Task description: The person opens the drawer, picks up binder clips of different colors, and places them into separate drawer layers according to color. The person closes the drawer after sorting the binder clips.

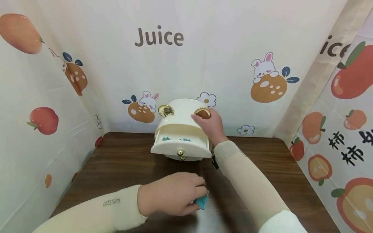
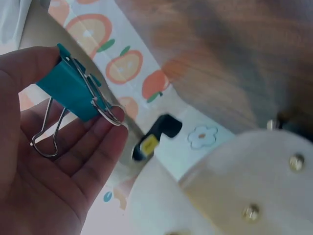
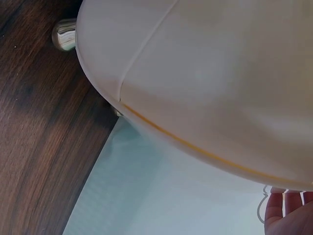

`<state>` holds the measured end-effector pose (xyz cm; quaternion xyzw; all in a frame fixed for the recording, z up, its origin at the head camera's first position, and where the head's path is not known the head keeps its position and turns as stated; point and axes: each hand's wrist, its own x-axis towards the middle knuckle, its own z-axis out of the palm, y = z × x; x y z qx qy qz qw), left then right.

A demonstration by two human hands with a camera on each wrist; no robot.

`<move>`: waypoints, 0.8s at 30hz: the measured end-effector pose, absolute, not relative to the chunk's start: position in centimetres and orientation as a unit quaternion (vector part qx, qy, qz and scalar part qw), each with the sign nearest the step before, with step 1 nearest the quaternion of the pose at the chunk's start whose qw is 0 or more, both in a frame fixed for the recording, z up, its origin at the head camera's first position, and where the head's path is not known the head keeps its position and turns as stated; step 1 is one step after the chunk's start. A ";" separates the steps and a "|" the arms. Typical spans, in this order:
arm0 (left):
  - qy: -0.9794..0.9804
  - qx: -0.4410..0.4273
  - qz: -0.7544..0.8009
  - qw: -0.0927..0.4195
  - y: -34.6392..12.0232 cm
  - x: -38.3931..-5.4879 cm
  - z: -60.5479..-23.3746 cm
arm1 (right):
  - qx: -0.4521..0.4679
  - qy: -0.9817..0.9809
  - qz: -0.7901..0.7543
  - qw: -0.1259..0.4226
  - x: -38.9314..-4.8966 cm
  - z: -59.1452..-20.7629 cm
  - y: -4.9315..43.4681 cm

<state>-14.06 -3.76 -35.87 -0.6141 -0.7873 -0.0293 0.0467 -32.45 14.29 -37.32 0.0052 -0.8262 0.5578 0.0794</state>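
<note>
My left hand pinches a teal binder clip between thumb and fingers, low in front of a white drawer box. Silver wire handles stick out of the clip in the left wrist view. The box's upper drawer is pulled out, and small teal pieces show inside it. At the box's top right, my right hand holds it by the round gold-rimmed ear, thumb in front. Only some fingertips appear in the right wrist view, at the box's edge.
The box stands on a dark wooden table near its back edge. A second gold-rimmed ear and gold drawer knobs project from it. A fruit-printed curtain surrounds the table at the back and sides.
</note>
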 end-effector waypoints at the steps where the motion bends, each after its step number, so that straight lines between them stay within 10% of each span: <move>1: -0.788 -0.613 -0.026 0.050 -3.9 -14.2 -35.5 | 0.005 -0.826 0.557 0.080 -32.4 -37.3 14.3; 24: -0.823 -0.544 -0.131 0.103 -5.4 -19.5 -28.8 | 0.028 -0.820 0.562 0.103 -32.8 -37.8 14.4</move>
